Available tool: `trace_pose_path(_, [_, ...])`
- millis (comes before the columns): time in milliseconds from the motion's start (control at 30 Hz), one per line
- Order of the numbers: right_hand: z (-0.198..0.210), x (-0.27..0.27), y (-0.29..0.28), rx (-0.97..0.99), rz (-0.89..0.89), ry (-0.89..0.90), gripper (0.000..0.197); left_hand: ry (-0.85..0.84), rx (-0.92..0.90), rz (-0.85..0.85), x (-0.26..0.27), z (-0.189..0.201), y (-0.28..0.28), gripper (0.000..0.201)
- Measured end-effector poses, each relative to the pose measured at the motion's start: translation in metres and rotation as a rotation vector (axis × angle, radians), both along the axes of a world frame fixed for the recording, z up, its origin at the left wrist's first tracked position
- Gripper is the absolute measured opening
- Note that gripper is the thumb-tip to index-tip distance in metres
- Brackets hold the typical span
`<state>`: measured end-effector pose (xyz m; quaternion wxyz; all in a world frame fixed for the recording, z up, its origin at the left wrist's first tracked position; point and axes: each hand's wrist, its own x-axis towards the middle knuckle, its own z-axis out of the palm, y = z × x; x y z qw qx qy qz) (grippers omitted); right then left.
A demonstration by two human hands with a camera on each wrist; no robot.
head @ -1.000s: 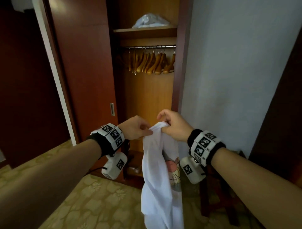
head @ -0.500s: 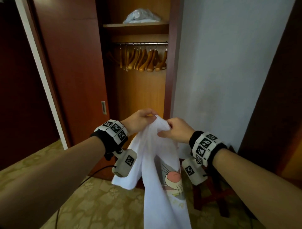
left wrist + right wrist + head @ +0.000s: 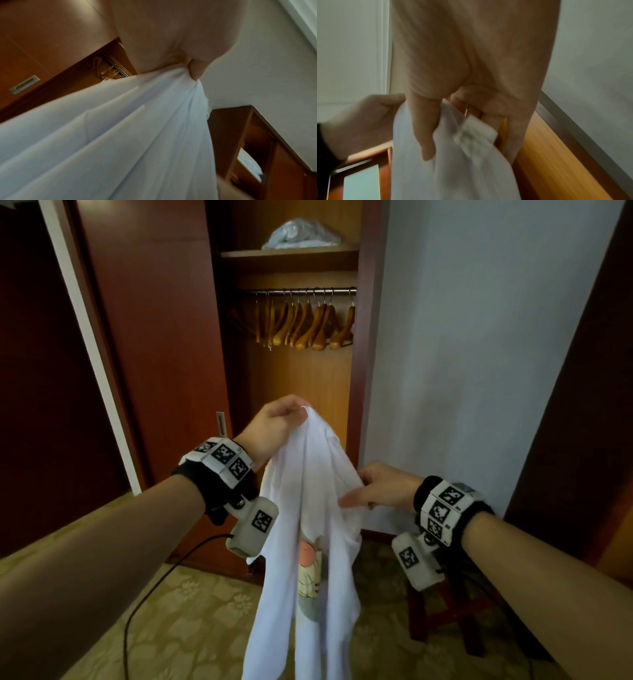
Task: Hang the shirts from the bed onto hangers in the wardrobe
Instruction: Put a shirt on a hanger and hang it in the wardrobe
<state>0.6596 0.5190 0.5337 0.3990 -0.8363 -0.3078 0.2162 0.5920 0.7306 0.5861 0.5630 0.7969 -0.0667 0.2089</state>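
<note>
Left hand (image 3: 274, 424) risen, shirt (image 3: 308, 508) hanging below, right hand (image 3: 383, 487) lower

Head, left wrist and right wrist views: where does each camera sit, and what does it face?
Head: on the head, facing forward-down at the wardrobe; both forearms, left hand, right hand gripping the white shirt.
Left wrist: under the left wrist, looking upward along the palm.
Right wrist: under the right wrist, along the fingers.
Shared: all show the shirt.

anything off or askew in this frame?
Nothing damaged or spilled. The white T-shirt hangs bunched, pinched by the left hand and right hand. The wooden hangers sit crowded but orderly on the rail.
</note>
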Motion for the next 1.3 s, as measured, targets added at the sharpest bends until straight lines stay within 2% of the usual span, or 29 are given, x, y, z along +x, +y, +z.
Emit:
trace_pose_path(67, [-0.003, 0.001, -0.004, -0.077, -0.01, -0.054, 0.024, -0.032, -0.084, 0.064, -0.002, 0.005, 0.015, 0.023])
trace_pose_path(133, [0.0, 0.005, -0.008, -0.064, -0.094, -0.157, 0.03, -0.043, -0.041, 0.136, -0.006, 0.006, 0.026, 0.021])
trace_pose_path(267, [0.02, 0.006, -0.004, 0.148, -0.138, -0.255, 0.045, 0.009, 0.31, 0.309, -0.012, -0.001, 0.042, 0.02])
trace_pose_path(367, [0.036, -0.002, 0.01, 0.254, -0.12, -0.281, 0.025, -0.016, 0.571, 0.356, -0.013, -0.012, 0.04, 0.021])
trace_pose_path(433, [0.043, -0.006, 0.02, 0.305, -0.133, -0.308, 0.022, -0.164, 0.68, 0.347, -0.014, -0.019, 0.032, 0.021])
trace_pose_path(500, [0.045, -0.006, 0.027, 0.346, -0.144, -0.329, 0.021, -0.39, 0.789, 0.281, -0.018, -0.026, 0.02, 0.019])
trace_pose_path(600, [0.047, -0.004, 0.032, 0.359, -0.134, -0.342, 0.018, -0.63, 1.155, 0.009, -0.026, -0.044, -0.008, 0.02])
trace_pose_path(633, [0.049, -0.005, 0.033, 0.348, -0.119, -0.341, 0.016, -0.614, 1.321, -0.109, -0.026, -0.053, -0.019, 0.02])
trace_pose_path(700, [0.051, -0.009, 0.032, 0.316, -0.084, -0.351, 0.013, -0.414, 1.592, -0.245, -0.02, -0.073, -0.034, 0.032])
trace_pose_path(800, [0.055, -0.016, 0.025, 0.316, -0.099, -0.364, 0.013, 0.016, 1.935, -0.238, -0.016, -0.091, -0.043, 0.058])
trace_pose_path(867, [0.057, -0.016, 0.015, 0.347, -0.152, -0.366, 0.015, 0.127, 2.041, -0.238, -0.019, -0.101, -0.051, 0.051])
trace_pose_path(933, [0.057, -0.014, 0.006, 0.371, -0.195, -0.36, 0.017, 0.17, 2.029, -0.261, -0.022, -0.108, -0.06, 0.036])
trace_pose_path(1000, [0.054, -0.011, 0.001, 0.351, -0.22, -0.359, 0.019, 0.184, 1.858, -0.298, -0.02, -0.111, -0.066, 0.033])
trace_pose_path(1100, [0.044, -0.005, -0.005, 0.267, -0.228, -0.432, 0.023, 0.242, 1.294, -0.353, -0.012, -0.101, -0.073, 0.032])
trace_pose_path(1167, [0.035, 0.0, -0.01, 0.203, -0.213, -0.503, 0.025, 0.233, 0.97, -0.314, -0.007, -0.091, -0.079, 0.03])
trace_pose_path(1233, [0.027, 0.005, -0.014, 0.14, -0.18, -0.532, 0.024, 0.242, 0.689, -0.228, -0.003, -0.078, -0.084, 0.027])
trace_pose_path(1300, [0.022, 0.004, -0.019, 0.113, -0.136, -0.52, 0.02, 0.234, 0.487, -0.165, 0.003, -0.067, -0.083, 0.022])
